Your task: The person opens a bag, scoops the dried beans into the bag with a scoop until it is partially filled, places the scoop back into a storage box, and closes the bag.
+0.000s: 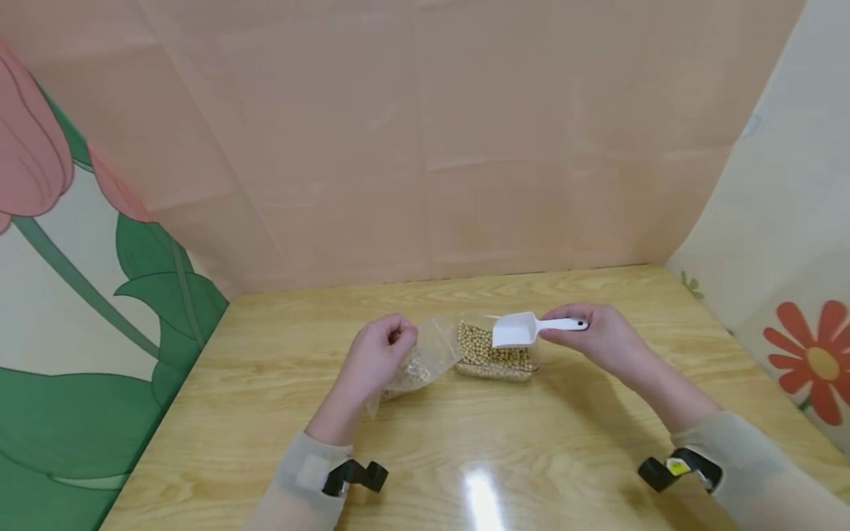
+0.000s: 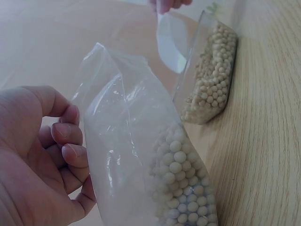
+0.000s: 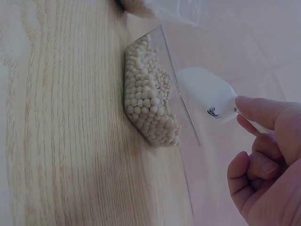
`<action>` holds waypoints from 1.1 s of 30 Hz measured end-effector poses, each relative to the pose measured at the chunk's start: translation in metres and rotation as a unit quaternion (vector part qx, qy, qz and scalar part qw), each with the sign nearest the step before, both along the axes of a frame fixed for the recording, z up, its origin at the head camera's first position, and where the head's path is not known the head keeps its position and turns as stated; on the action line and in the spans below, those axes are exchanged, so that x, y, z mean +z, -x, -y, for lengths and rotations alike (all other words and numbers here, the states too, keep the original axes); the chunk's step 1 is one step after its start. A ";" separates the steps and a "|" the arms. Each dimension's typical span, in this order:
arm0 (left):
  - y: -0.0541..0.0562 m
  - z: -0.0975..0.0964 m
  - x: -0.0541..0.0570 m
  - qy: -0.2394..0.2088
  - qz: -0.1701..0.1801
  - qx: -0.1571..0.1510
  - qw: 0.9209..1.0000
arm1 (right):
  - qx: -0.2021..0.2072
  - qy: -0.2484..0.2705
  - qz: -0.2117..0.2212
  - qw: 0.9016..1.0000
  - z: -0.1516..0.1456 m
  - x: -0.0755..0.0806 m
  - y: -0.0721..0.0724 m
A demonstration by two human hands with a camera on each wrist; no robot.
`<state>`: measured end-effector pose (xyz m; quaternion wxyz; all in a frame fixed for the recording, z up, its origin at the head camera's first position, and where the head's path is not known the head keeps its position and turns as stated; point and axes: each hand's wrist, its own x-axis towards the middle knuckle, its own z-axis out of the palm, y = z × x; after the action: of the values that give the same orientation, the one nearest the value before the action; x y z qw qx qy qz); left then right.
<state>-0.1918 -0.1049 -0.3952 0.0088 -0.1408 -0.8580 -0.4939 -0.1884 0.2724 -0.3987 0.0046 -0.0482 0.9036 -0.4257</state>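
Head view: left hand (image 1: pixel 378 355) pinches a crinkled, translucent bag (image 1: pixel 434 350), right hand (image 1: pixel 603 337) a white scoop (image 1: pixel 514 330) near round beans (image 1: pixel 474 344).

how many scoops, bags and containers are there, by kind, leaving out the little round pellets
White scoop: 1
Clear plastic bag: 1
Clear container: 1
Total: 3

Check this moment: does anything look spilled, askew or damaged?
Nothing looks spilled or broken: the pale beads sit inside the clear container and the plastic bag. One small oddity, in the right wrist view: a dark mark on the white scoop, standing out against plain white; print or dirt, I can't tell.
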 end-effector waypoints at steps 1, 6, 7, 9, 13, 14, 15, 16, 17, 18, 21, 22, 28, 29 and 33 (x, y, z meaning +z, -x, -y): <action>0.000 0.000 0.000 -0.001 0.000 -0.001 1.000 | 0.001 -0.004 -0.002 1.000 0.000 -0.001 0.000; -0.002 0.000 -0.001 -0.001 0.001 0.004 1.000 | 0.010 -0.015 -0.002 1.000 0.001 -0.001 0.000; -0.002 0.000 -0.001 -0.001 0.000 0.006 1.000 | 0.010 -0.017 -0.001 1.000 0.001 -0.001 0.000; -0.002 0.000 -0.001 0.001 0.001 0.008 1.000 | 0.010 -0.021 0.002 1.000 0.001 -0.002 0.001; -0.002 -0.001 0.000 0.002 0.004 0.008 1.000 | 0.012 -0.032 0.003 0.999 0.000 -0.004 0.003; -0.002 -0.002 0.000 0.001 0.005 0.008 1.000 | 0.013 -0.035 0.003 0.999 0.000 -0.004 0.004; -0.002 -0.002 0.001 0.001 0.006 0.007 1.000 | 0.015 -0.038 0.003 0.999 0.000 -0.004 0.004; -0.002 -0.002 0.001 0.001 0.006 0.007 1.000 | 0.016 -0.040 0.003 0.999 0.000 -0.003 0.005; -0.001 -0.002 0.001 0.001 0.006 0.008 1.000 | 0.018 -0.042 0.004 0.999 0.000 -0.003 0.005; -0.001 -0.002 0.001 0.001 0.006 0.008 1.000 | 0.019 -0.046 0.003 0.999 0.000 -0.003 0.006; -0.001 -0.002 0.001 0.000 0.006 0.008 1.000 | 0.025 -0.060 -0.004 0.998 0.000 0.000 0.006; 0.000 -0.001 0.000 0.000 0.005 0.008 1.000 | 0.027 -0.063 -0.005 0.998 0.000 0.001 0.006; -0.001 0.000 0.001 -0.001 0.006 0.008 1.000 | 0.040 -0.082 -0.011 0.996 -0.002 0.010 0.005; -0.001 0.000 0.002 0.000 0.007 0.008 1.000 | 0.042 -0.087 -0.013 0.995 -0.003 0.012 0.006; -0.001 0.000 0.003 0.001 0.008 0.007 1.000 | 0.052 -0.108 -0.021 0.993 -0.007 0.020 0.007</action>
<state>-0.1909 -0.1053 -0.3927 0.0057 -0.1310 -0.8593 -0.4944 -0.1955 0.2792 -0.3791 0.0130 -0.1036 0.9403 -0.3240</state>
